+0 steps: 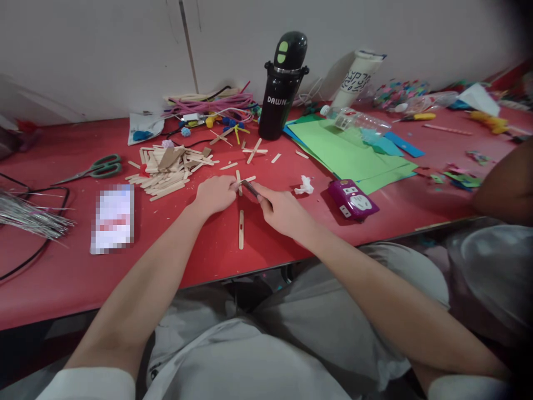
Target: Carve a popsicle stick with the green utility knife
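Right hand [285, 212] grips a dark tool [251, 189] while the left hand [216, 194] pinches a small wooden stick [249, 179].

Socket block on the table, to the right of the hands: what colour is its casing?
The socket block is purple, with white socket faces; head view.

You have dim, flat, greyish light here. A soft shadow falls on the wall [108, 55] left of the white cup [358, 80], and it is darkest under the table [208, 253]. Small highlights catch the black bottle [280, 97]. Fine detail at your fingertips [234, 183] looks soft. A pale object [112, 219] on your left is pixelated, your forearms [145, 289] look stretched, and blackness covers the upper right corner.
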### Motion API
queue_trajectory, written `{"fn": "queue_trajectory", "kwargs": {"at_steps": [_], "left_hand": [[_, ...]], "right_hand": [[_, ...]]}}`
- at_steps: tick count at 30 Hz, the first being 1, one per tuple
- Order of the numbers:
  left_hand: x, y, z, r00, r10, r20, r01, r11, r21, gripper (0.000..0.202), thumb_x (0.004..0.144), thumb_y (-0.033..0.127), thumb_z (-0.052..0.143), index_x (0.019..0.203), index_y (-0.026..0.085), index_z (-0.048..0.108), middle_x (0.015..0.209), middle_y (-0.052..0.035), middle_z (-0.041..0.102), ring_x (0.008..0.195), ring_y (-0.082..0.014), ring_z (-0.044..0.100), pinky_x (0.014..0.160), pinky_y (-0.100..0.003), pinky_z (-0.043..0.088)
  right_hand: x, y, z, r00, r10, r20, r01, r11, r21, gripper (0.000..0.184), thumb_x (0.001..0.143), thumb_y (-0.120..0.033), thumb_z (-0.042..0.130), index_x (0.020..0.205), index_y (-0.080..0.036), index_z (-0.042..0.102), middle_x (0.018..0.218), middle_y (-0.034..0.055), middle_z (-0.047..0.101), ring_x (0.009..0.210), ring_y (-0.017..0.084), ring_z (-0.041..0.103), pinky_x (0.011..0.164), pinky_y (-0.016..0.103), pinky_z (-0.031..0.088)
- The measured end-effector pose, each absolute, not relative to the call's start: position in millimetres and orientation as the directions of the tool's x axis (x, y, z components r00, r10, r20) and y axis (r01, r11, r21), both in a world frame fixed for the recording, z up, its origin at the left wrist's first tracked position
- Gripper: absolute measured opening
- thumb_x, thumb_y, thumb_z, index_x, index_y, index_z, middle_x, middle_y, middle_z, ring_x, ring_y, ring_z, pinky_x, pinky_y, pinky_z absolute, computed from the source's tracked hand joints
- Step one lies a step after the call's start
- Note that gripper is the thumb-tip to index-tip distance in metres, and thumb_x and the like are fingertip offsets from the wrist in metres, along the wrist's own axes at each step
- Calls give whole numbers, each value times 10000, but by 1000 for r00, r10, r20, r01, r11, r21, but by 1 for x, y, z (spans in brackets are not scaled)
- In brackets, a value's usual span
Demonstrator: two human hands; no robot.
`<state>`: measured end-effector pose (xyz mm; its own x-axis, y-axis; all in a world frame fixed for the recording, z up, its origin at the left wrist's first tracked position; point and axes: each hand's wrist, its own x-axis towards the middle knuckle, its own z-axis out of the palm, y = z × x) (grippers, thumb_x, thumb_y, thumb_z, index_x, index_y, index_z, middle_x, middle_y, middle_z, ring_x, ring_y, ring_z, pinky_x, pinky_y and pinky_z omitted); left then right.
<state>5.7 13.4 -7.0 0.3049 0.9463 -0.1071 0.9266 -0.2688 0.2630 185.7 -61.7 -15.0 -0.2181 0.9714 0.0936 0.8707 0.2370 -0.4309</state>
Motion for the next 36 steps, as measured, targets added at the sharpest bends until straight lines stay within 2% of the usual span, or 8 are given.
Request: {"fn": "queue_trajectory", "kwargs": {"at_steps": [10,15,29,36], "left_hand": [[6,13,-7,300,948,-108,930,-266,255,366,979,381,371,955,256,714,1104,-85,752,1077,-280,665,877,-382,497],[6,13,-7,306,946,-110,930,-272,246,363,979,372,370,961,259,714,1104,-81,752,1085,-281,666,884,-383,499],[6,14,-8,314,942,-114,929,-281,239,365,978,365,357,969,254,705,1105,-91,749,1092,-290,665,881,-391,499],[5,13,-8,309,945,-109,929,-276,245,344,970,357,370,955,244,694,1104,-94,750,1076,-295,668,866,-393,499]], "right_hand": [[184,-63,-13,-214,974,72,879,225,-421,580,966,-168,409,1540,-212,478,883,95,750,698,210,659,640,290,423],[182,-63,-10,-225,973,43,892,224,-394,603,958,-153,419,1557,-210,451,967,112,760,745,220,677,646,292,437],[182,-64,-9,-267,962,57,871,266,-413,587,947,-108,417,1529,-139,478,1116,136,760,935,255,713,753,310,483],[180,-64,-9,-278,960,42,880,271,-390,571,955,-115,421,1520,-151,495,1105,139,760,928,272,716,755,328,487]]}}
